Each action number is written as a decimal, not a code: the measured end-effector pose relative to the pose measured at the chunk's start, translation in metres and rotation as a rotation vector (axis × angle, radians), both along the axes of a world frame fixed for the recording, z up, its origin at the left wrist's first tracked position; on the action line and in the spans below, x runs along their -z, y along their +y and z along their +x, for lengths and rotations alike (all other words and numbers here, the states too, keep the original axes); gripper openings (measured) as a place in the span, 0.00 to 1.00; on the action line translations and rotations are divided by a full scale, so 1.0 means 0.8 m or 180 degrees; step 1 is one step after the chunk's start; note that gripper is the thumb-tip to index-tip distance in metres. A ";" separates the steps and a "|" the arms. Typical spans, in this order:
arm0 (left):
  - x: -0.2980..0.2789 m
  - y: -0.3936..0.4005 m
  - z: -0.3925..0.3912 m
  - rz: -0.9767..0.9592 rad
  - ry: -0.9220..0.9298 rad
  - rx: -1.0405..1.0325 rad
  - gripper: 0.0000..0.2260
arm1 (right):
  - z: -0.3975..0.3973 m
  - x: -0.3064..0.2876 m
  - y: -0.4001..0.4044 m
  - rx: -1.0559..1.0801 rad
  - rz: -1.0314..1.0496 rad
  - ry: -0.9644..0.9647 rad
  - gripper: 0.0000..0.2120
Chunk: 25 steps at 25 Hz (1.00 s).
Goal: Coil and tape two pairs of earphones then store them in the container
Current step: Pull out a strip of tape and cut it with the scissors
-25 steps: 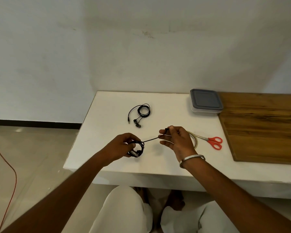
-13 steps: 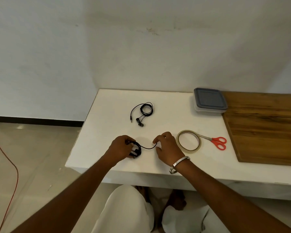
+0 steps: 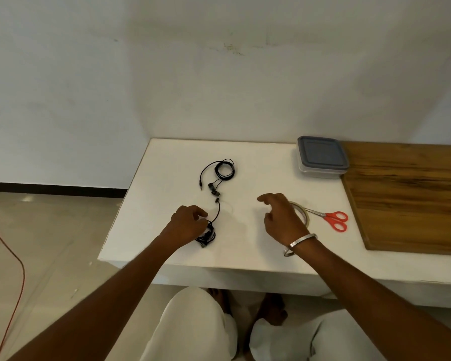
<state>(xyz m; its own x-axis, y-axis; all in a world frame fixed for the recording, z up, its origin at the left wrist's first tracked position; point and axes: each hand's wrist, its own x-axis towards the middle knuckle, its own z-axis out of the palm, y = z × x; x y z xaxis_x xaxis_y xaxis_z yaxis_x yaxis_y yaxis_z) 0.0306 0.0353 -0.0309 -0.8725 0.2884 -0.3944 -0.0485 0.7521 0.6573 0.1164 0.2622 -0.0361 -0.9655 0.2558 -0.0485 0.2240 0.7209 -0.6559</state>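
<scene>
Black cord sat bunched under the left hand [image 3: 189, 225], whose curled fingers pinched the coiled earphones [image 3: 206, 237] against the white table [image 3: 167, 173] near its front edge; a loose tail of cord curved up from the bundle. The right hand [image 3: 281, 217] hovered apart from it, fingers loosely spread and holding nothing, partly covering the tape roll [image 3: 301, 211]. A second pair of earphones [image 3: 219, 175] lay farther back, untaped. Red-handled scissors [image 3: 332, 218] lay beside the tape, and the lidded container [image 3: 322, 156] stood at the back, against a wooden board [image 3: 406, 194].
</scene>
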 end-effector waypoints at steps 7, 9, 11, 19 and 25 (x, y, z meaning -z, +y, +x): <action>-0.008 0.017 -0.001 0.0022 -0.0021 -0.0178 0.13 | 0.041 0.013 0.119 0.1181 0.0449 -0.0259 0.15; -0.006 0.025 0.002 -0.0393 0.0721 -0.0478 0.14 | 0.051 0.022 0.145 0.1342 0.0591 -0.0358 0.13; -0.011 0.040 0.011 -0.0210 0.1778 -0.0701 0.14 | 0.056 0.031 0.161 0.1310 0.0729 -0.0555 0.14; 0.002 0.158 0.075 0.0550 0.1612 0.2325 0.18 | 0.068 0.034 0.160 0.1129 0.0986 -0.0477 0.15; 0.022 0.197 0.096 -0.0092 0.1530 0.2067 0.22 | 0.060 0.018 0.145 0.1138 0.1162 -0.0266 0.11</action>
<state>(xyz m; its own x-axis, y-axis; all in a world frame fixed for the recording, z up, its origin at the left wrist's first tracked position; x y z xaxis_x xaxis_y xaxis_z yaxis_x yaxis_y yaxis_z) 0.1074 0.1931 -0.0487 -0.6103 0.7914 -0.0338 0.6870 0.5500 0.4749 0.1642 0.3785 -0.0509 -0.8114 0.5836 0.0323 0.5390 0.7683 -0.3453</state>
